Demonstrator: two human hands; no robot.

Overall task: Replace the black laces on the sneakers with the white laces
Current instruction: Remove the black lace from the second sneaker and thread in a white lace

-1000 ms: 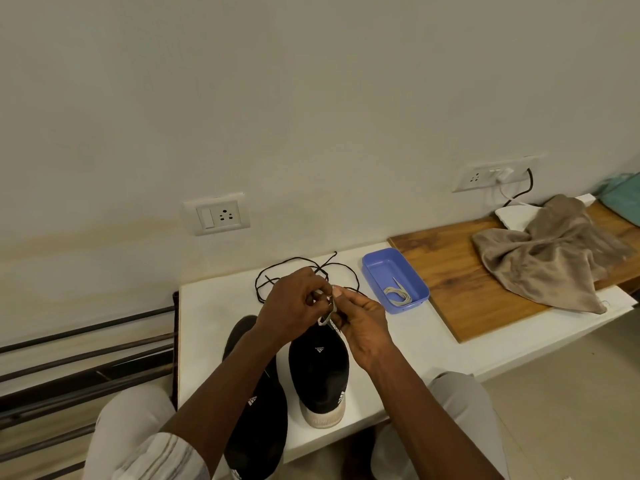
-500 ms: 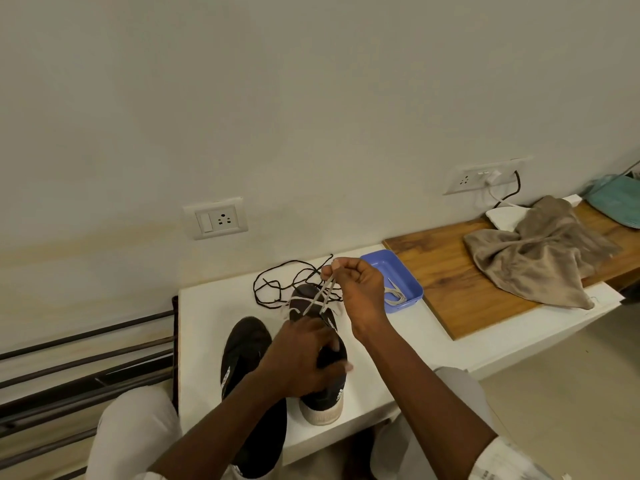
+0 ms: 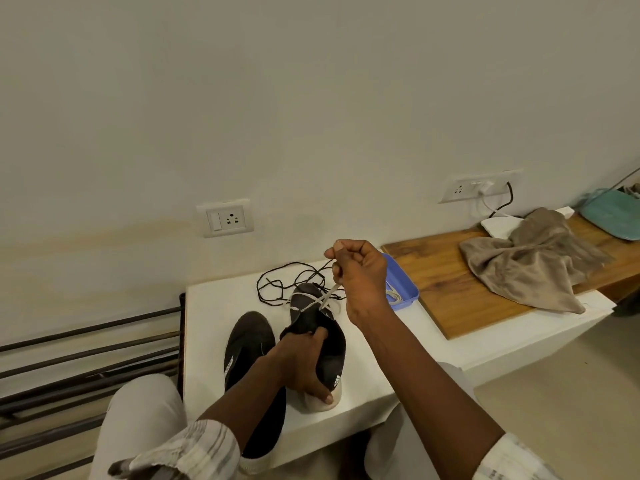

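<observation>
While the left hand (image 3: 301, 362) grips the black fabric sneaker (image 3: 334, 344), threading is in hand;
fingers (image 3: 341, 270) of the right hand (image 3: 360, 275) pinch the thin white lace (image 3: 311, 304) taut; next eyelet likely follows.

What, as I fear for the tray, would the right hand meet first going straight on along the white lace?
Likely only the wall: the right hand pulls the white lace up from the sneaker; the tray sits right of that line. Depth unclear.
</observation>
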